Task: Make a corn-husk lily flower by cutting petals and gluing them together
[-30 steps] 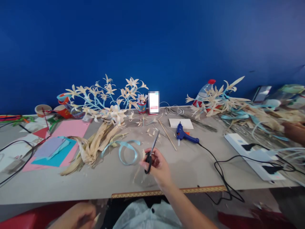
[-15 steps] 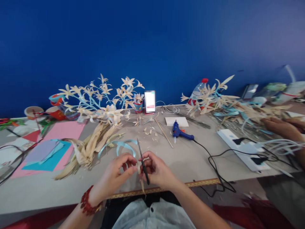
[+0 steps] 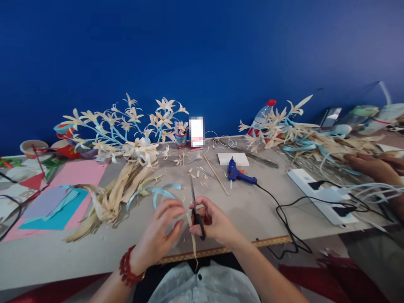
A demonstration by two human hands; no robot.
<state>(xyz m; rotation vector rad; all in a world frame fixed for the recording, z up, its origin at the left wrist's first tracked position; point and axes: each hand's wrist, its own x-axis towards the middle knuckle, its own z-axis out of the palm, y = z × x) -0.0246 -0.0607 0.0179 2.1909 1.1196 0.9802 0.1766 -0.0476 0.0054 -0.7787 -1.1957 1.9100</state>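
The right hand point(image 3: 213, 221) had its fingers closed on black-handled metal scissors point(image 3: 198, 223), blades pointing far, over the counter point(image 3: 252, 212). A thin, pale dried strip point(image 3: 194, 246) hung near-side, beside the handles. Just left of it, the left hand's point(image 3: 166, 223) fingers were curved and parted, nothing visible between them. Far middle, a small red-and-blue cup point(image 3: 181, 140) held slender pale sticks. Far right, a clear red-capped bottle point(image 3: 263, 115) stood behind cream dried flowers point(image 3: 278, 120); its contents could not be made out.
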